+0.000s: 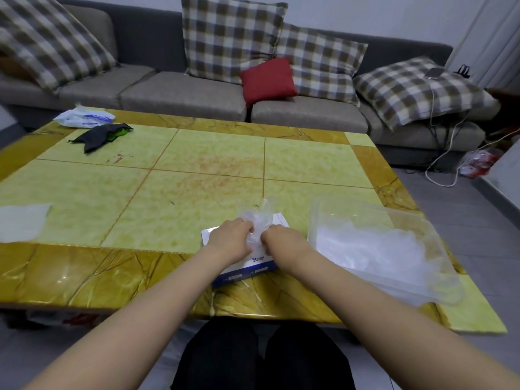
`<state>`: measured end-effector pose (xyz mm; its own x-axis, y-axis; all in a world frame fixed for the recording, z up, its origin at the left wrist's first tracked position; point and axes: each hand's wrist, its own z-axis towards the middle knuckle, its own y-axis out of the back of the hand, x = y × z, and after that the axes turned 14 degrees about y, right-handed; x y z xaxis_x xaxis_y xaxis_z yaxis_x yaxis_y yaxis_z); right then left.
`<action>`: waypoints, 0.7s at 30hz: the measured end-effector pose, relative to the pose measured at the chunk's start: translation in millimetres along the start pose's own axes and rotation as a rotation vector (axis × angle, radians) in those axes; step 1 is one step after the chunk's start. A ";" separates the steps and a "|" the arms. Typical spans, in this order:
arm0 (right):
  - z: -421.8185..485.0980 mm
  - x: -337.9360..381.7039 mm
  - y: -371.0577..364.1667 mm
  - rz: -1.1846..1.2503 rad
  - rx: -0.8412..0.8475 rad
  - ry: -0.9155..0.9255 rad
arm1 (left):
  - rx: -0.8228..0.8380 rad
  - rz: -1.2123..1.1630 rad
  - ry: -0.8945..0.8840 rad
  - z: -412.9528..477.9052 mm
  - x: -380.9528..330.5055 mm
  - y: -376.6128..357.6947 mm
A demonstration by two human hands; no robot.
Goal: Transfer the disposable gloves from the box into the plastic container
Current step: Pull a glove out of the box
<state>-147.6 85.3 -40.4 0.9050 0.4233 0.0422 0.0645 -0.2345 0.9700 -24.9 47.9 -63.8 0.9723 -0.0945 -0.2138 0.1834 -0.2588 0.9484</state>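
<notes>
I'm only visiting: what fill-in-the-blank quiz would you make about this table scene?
The left hand and right hand both pinch a crumpled clear plastic glove above the white-and-blue cardboard ____.
The clear plastic container lies to the ____ of both hands.
The small plain cushion on the grey sofa is ____.
Missing words: box, right, red.

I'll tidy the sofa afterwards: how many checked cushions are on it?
4: the left cushion at the sofa's end, the middle cushion upright, the third cushion behind the red cushion, the right cushion lying flat. None seems hidden.
</notes>
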 end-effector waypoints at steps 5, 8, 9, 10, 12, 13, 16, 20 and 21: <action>-10.0 -5.2 12.9 -0.042 -0.071 0.011 | -0.007 -0.010 0.034 1.6 -3.0 2.8; -18.7 -12.1 19.0 -0.063 -0.102 -0.006 | 0.026 0.030 0.031 0.2 -5.8 5.3; -21.5 -14.4 20.3 -0.064 -0.112 -0.021 | 0.036 0.041 0.028 -0.3 -7.0 5.2; -24.4 -16.3 21.9 -0.066 -0.126 -0.038 | 0.040 0.049 0.024 -0.7 -8.2 5.0; -29.4 -18.4 24.9 -0.074 -0.160 -0.066 | 0.047 0.060 0.025 -2.0 -9.6 4.6; -31.7 -19.5 26.4 -0.075 -0.178 -0.078 | 0.056 0.066 0.027 -2.6 -10.1 4.5; -37.1 -22.7 31.2 -0.045 -0.227 -0.118 | 0.087 0.099 0.034 -5.3 -12.5 3.7; -43.2 -19.4 32.1 0.009 -0.285 -0.152 | 0.087 0.131 0.030 -11.1 -16.8 4.2; -44.9 -18.6 34.1 0.021 -0.308 -0.155 | 0.090 0.143 0.033 -12.8 -18.0 4.1</action>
<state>-181.2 108.6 2.6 0.9594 0.2776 0.0490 -0.0634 0.0430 0.9971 -39.8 60.8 -53.1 0.9921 -0.1052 -0.0687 0.0304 -0.3297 0.9436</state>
